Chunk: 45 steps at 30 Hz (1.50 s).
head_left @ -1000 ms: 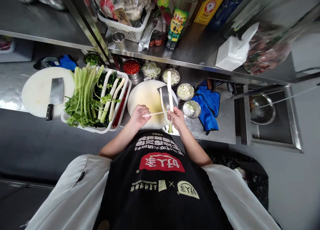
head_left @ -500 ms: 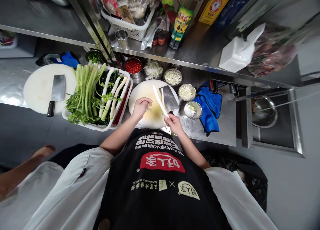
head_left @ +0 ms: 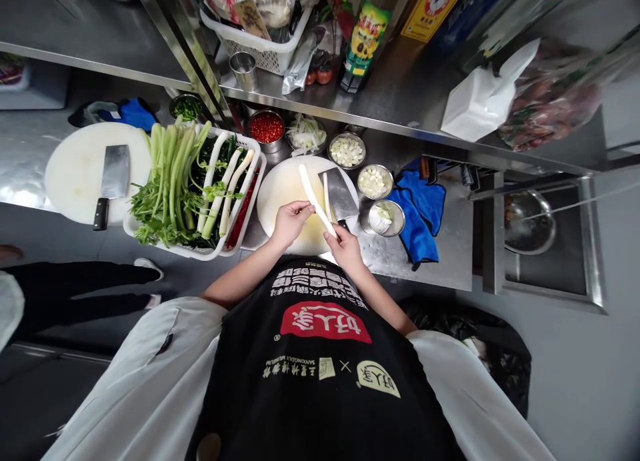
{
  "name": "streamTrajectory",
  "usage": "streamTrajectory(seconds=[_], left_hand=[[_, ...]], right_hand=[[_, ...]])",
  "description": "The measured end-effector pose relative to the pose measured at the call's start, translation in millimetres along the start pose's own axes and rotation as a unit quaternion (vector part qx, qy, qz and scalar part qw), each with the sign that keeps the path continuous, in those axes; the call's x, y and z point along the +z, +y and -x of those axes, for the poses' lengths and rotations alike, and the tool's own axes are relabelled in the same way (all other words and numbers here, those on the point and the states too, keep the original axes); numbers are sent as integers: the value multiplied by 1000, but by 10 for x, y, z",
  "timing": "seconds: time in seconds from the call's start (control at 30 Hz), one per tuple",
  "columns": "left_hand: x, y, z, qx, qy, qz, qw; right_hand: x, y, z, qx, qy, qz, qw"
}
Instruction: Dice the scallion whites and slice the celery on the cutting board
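Observation:
My right hand (head_left: 346, 247) grips the lower end of a long white leek (head_left: 313, 195), which slants up and away over a round white cutting board (head_left: 273, 187). At the leek's left edge, the fingertips of my left hand (head_left: 291, 223) are pinched together against the stalk; any thin layer between them is too small to make out. A second, thinner white stalk (head_left: 327, 193) lies on the board, partly over the blade of a cleaver (head_left: 342, 195). My right hand partly covers the cleaver's dark handle.
A white basket (head_left: 218, 251) of celery (head_left: 173, 174) and leeks stands left. Beyond it, another cleaver (head_left: 116, 171) rests on a second board (head_left: 70, 181). Bowls of chopped red chilies (head_left: 266, 127) and cut white vegetables (head_left: 347, 152) line the back, below a shelf (head_left: 400, 107). Blue gloves (head_left: 417, 211) lie right.
My left hand has moved right and up, from beside the leek to its edge, and its fingers have closed. The leek has shifted slightly left. At far left, another person has moved.

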<state>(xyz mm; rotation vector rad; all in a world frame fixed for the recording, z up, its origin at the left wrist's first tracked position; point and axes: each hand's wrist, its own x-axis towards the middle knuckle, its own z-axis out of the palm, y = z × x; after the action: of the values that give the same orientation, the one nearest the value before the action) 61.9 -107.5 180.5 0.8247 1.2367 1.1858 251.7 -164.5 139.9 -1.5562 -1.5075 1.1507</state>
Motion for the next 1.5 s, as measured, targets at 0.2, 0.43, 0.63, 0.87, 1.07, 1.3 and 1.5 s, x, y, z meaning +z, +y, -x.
streamTrajectory(seconds=[0.2, 0.43, 0.63, 0.87, 1.07, 1.3, 1.5], left_hand=[[-30, 80, -8, -15, 13, -24, 1000], [-48, 133, -14, -41, 12, -37, 998], [-59, 156, -29, -53, 19, -53, 997], [-49, 102, -54, -49, 31, -35, 998], [-138, 240, -162, -23, 62, 1, 998], [-261, 417, -250, 1, 57, -24, 998], [-309, 401, -290, 6, 58, -44, 997]], right_hand=[[-57, -49, -20, 2, -36, 4, 999], [-82, -95, -26, -11, -35, 41, 999], [-89, -118, -10, -18, -43, 55, 997], [-68, -113, -2, -15, -40, 39, 998], [-95, -38, -23, 27, -77, -41, 996], [-163, -33, -34, 6, -79, -8, 997], [-181, -74, -28, -29, -77, 46, 996]])
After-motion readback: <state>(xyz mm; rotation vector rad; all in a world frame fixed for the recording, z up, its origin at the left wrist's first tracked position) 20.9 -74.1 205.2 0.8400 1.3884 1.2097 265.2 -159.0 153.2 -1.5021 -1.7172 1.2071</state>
